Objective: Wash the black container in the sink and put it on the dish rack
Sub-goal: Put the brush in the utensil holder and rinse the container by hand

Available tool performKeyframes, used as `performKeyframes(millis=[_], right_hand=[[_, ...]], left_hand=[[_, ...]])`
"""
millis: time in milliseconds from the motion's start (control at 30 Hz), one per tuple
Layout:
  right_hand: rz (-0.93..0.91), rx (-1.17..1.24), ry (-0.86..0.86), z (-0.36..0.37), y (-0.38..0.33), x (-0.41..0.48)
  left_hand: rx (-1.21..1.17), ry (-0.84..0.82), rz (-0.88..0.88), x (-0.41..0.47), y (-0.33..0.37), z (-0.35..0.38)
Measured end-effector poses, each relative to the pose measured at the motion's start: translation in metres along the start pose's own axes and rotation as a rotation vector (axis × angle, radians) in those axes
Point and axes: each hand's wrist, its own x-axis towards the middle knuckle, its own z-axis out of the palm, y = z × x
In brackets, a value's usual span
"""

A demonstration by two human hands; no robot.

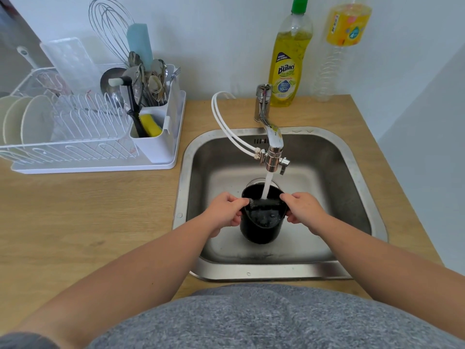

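black container point(260, 229): round, smooth plastic, filling under tap water in steel sink point(352, 187) | left hand point(225, 214), right hand point(304, 210): fingers gripping its rim | white wire dish rack point(75, 137) standing on wooden desk point(88, 210)

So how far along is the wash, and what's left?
Done: black container is in the sink under the running tap.
In hand: left hand and right hand grip its rim while water fills it.
Left: emptying it and moving it to the dish rack.
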Motion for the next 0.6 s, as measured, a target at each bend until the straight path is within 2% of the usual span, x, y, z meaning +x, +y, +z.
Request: performKeyframes(millis=[600], right_hand=[[-0.014, 0.07, -0.042, -0.0062, 0.0083, -0.0103]], left_hand=[[0.041, -0.018, -0.03, -0.0096, 0.0045, 0.0062]])
